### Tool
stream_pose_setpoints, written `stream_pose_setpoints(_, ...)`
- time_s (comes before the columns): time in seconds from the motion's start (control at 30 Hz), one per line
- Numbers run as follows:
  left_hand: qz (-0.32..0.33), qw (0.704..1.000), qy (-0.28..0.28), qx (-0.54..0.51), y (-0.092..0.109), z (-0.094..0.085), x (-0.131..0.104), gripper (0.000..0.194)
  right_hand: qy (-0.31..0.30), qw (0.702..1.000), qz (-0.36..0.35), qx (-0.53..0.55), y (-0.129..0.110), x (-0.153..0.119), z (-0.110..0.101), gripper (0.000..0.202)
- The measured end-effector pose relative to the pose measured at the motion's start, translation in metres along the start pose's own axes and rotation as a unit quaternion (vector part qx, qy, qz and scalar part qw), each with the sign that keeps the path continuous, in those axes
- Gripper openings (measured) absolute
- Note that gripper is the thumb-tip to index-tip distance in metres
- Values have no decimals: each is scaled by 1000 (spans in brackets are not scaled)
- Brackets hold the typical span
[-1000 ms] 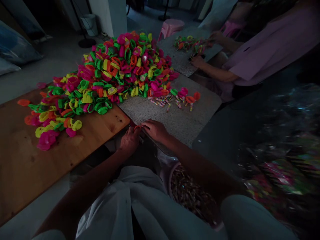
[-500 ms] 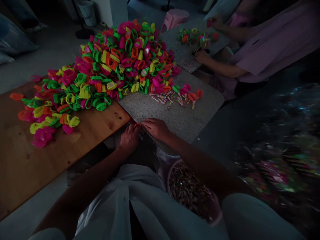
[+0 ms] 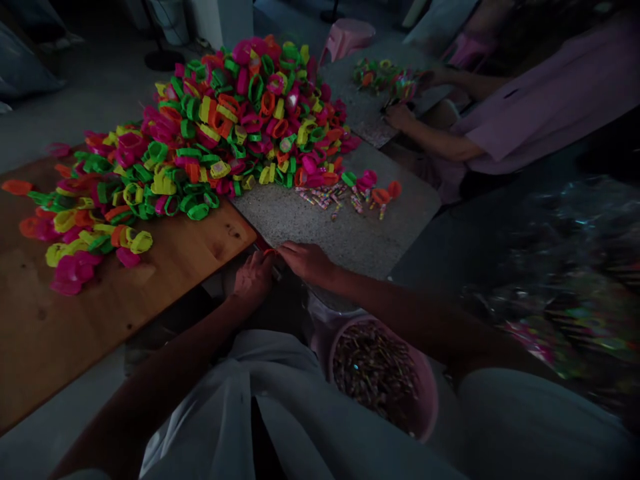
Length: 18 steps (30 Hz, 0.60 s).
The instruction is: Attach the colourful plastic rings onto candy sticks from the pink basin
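Nearest, a pink bowl (image 3: 429, 400) of small dark pieces sits at the person's lap. Just beyond it the left hand (image 3: 254, 279) and right hand (image 3: 306, 260) meet fingertip to fingertip, pinching a small orange piece (image 3: 270, 251) at the near edge of the speckled slab (image 3: 345, 233); it is too hidden to tell its long axis or heading. Farther off, a heap of bright plastic rings (image 3: 210, 133) spreads over the slab and the wooden board (image 3: 75, 320), and another person's hand (image 3: 399, 115) works at the far table.
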<state>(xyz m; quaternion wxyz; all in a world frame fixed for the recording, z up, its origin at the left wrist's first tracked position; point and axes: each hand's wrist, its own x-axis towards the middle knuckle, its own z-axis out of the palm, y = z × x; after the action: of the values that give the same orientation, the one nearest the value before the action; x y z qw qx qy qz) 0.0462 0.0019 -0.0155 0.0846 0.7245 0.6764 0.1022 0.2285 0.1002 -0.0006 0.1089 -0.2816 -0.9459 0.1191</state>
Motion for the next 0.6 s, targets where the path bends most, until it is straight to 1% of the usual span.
stream_pose_setpoints(0.1,1,1000,2,3,4,-4,-1,41,30,998,18,47,4,-3,2,22)
stream_pose_setpoints(0.23,-8,1000,3,-22,16,-11,4,38,72,991,55,96,12,-6,2,24)
stream_pose_setpoints(0.33,-25,1000,-3,-13,26,-15,8,36,65,991,58,100,18,-6,-1,24)
stream_pose_setpoints(0.4,-31,1000,4,0,30,-15,8,36,53,993,47,97,20,-6,-3,24)
stream_pose_setpoints(0.5,-35,999,14,-4,30,-13,4,40,43,994,32,94,20,-5,-5,24)
stream_pose_setpoints(0.6,-38,999,12,-10,28,-9,0,44,42,994,24,99,20,-6,-6,25)
